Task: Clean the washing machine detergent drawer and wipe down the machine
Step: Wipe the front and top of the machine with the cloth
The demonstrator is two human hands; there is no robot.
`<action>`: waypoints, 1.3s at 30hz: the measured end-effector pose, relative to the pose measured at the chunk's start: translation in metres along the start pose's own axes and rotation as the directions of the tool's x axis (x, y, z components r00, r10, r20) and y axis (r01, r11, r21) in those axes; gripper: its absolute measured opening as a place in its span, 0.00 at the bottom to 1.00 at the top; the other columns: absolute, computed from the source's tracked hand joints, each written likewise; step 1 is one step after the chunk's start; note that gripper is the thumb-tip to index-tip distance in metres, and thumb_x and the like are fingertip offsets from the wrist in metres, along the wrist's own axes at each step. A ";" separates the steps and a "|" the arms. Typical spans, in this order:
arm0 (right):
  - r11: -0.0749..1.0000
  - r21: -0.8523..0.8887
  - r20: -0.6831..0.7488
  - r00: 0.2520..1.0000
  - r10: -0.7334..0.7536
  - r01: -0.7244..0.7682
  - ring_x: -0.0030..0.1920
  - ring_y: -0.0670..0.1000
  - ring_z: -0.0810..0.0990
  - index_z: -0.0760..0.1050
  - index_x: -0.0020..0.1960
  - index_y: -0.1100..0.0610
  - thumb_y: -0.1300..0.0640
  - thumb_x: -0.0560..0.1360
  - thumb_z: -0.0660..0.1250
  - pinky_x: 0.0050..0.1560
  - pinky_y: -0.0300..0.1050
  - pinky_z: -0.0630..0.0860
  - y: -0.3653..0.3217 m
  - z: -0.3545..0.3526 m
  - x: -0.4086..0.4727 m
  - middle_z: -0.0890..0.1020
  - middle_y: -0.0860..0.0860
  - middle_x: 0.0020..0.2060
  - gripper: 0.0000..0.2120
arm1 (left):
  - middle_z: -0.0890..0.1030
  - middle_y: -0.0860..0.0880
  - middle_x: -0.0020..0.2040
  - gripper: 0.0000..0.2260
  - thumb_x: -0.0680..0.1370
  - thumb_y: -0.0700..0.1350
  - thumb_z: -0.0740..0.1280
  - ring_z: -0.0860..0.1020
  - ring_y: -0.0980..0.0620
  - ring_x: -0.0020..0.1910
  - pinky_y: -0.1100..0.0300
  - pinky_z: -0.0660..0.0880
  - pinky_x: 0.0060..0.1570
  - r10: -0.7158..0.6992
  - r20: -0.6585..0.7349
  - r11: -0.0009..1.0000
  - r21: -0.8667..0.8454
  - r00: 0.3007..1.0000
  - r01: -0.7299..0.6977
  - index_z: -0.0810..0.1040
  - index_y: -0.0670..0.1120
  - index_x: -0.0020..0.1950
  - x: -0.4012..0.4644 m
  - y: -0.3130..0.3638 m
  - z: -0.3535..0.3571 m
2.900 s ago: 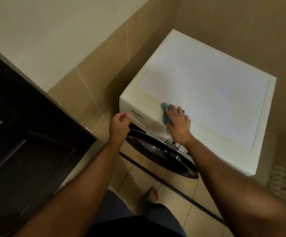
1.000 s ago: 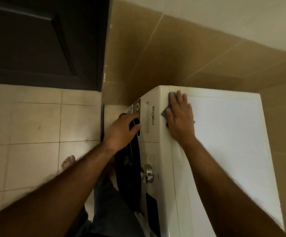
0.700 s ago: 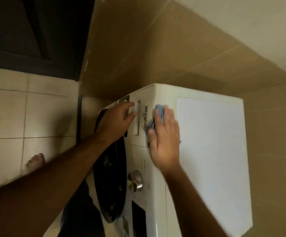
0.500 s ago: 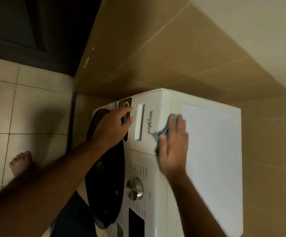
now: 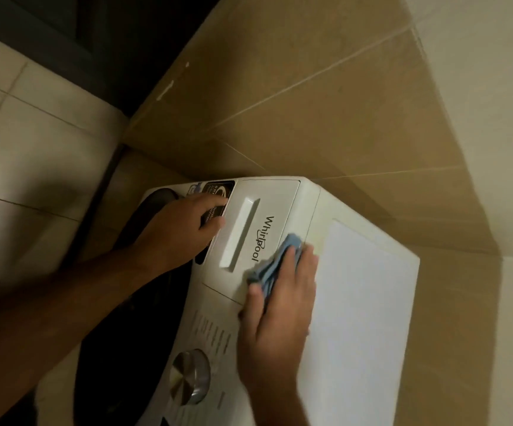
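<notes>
A person's right hand (image 5: 279, 315) presses a crumpled light-blue cleaning cloth (image 5: 275, 262) against the upper front edge of a white front-loading washing machine (image 5: 362, 302), its fingers laid nearly straight over the fabric and its thumb lying alongside on the white fascia. The cloth sits just beside the black brand lettering on the white rectangular detergent drawer (image 5: 258, 222), which is closed flush with the machine's front panel at its top corner (the one nearest the tan wall tiles (image 5: 325, 118)). The left hand (image 5: 181, 232) rests against the front of the machine just beside the drawer's recessed handle, fingers curled inward over a dark label sticker (image 5: 218, 192); whether they grip anything cannot be told from this angle, as the fingertips are partly hidden. Below the right hand, a round silver control dial (image 5: 190, 376) stands out from the panel, with rows of small printed markings above it. The machine's dark round door (image 5: 120, 348) shows beneath the left forearm. Pale square floor tiles (image 5: 40, 142) spread out to the left, and a dark wooden door (image 5: 101, 35) fills the upper corner.
</notes>
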State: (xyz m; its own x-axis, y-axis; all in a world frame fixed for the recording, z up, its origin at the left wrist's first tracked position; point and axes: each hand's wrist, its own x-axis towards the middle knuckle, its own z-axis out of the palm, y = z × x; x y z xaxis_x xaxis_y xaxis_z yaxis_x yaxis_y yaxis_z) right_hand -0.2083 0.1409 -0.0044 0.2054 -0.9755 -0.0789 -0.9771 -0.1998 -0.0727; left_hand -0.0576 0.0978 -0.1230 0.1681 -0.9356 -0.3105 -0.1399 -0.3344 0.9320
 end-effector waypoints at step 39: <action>0.868 -0.478 0.034 0.991 -0.132 0.132 0.78 0.61 0.47 0.58 0.78 0.57 0.54 0.78 0.62 0.77 0.58 0.54 -0.028 0.003 0.130 0.53 0.57 0.79 0.30 | 0.77 0.58 0.56 0.15 0.78 0.45 0.67 0.72 0.61 0.55 0.67 0.64 0.53 -0.053 -0.074 0.996 -0.072 0.996 0.048 0.78 0.51 0.64 0.022 -0.016 -0.004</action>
State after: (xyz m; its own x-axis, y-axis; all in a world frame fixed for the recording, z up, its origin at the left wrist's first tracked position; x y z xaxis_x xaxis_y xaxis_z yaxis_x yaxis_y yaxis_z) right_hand -0.1540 0.0203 -0.0154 0.3341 -0.9370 -0.1020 -0.8479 -0.3460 0.4016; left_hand -0.0478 0.0829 -0.1443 0.2474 -0.9055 -0.3448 -0.0614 -0.3698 0.9271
